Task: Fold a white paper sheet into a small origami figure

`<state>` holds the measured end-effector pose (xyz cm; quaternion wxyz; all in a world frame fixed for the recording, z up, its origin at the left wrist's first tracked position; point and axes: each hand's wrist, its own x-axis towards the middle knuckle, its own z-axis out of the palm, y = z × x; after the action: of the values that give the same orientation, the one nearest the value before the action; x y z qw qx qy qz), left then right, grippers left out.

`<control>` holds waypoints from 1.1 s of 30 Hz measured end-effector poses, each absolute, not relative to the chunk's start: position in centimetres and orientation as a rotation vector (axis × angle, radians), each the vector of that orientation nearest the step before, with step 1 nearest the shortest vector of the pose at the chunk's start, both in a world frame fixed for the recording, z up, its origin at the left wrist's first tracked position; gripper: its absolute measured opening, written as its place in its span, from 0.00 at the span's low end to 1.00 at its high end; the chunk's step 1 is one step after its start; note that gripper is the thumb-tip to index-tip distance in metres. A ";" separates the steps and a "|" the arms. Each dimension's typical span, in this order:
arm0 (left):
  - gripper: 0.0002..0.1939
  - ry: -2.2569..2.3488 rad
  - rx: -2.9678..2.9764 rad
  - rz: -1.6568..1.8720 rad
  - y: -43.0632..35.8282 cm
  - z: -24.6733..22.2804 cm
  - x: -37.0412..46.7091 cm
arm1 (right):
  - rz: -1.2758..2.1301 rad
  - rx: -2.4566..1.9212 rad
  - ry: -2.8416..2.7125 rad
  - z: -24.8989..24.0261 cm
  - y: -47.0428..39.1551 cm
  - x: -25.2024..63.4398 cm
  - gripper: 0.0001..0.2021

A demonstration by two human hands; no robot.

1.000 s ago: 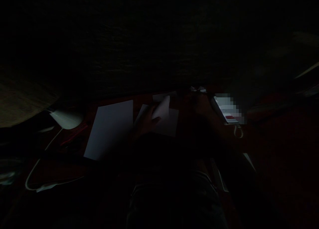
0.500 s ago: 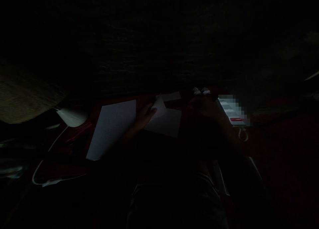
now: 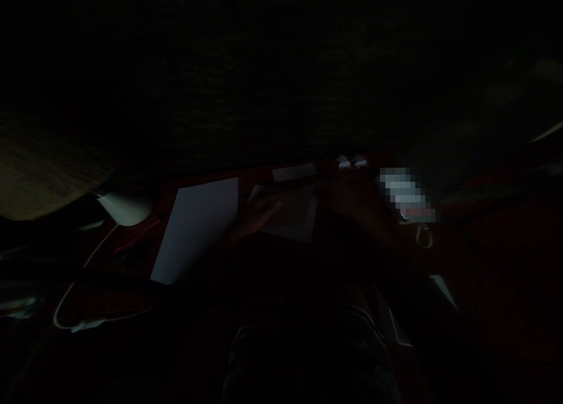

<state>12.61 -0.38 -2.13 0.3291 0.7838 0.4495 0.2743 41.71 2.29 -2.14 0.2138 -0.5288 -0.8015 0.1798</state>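
Observation:
In the near-dark head view, my left hand point(image 3: 259, 214) is closed at the left edge of a sheet of paper point(image 3: 288, 209), its thumb over the paper. This sheet looks shaded, and a paler strip of paper point(image 3: 308, 225) shows along its right and lower edges. My right hand point(image 3: 345, 200) is by the upper right corner of the sheet; its fingers are lost in the dark, so I cannot see whether they grip it. A large white sheet point(image 3: 197, 228) lies left of my left hand. Beyond my hands lies a small strip of paper point(image 3: 294, 172).
Two small folded paper pieces point(image 3: 352, 162) stand at the table's far edge. To the right is a lit, pixelated phone-like device point(image 3: 402, 193) with a looped cord point(image 3: 424, 237). A white cone-shaped object point(image 3: 127, 209) and a pale cable point(image 3: 88, 260) are at left.
The pale pointed paper flap that my left hand held up is no longer seen raised; a shaded sheet now spans between my hands. My left hand has moved slightly down.

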 end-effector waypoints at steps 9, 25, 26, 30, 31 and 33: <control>0.49 1.636 2.384 0.354 -1.5 -3.8 12.7 | 0.502 -1.511 -2.173 -3.0 3.0 42.1 0.22; 0.48 1.625 2.423 0.303 -1.4 -4.2 12.8 | 0.631 -1.245 -2.142 -3.6 3.7 43.4 0.21; 0.48 1.629 2.421 0.285 -1.4 -4.2 12.8 | 0.639 -1.237 -2.147 -3.6 3.7 43.4 0.22; 0.48 1.624 2.423 0.272 -1.4 -4.1 12.7 | 0.664 -1.215 -2.150 -3.5 3.5 43.2 0.24; 0.49 1.618 2.428 0.282 -1.4 -4.2 12.7 | 0.664 -1.209 -2.150 -3.5 3.5 43.1 0.24; 0.49 1.604 2.443 0.307 -1.3 -4.5 12.5 | 0.662 -1.198 -2.153 -3.5 3.5 43.0 0.25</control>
<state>12.46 -1.33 -4.54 0.1013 0.8270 0.5432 0.1041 42.97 3.51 -3.55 0.2907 -0.4493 -0.8075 0.2482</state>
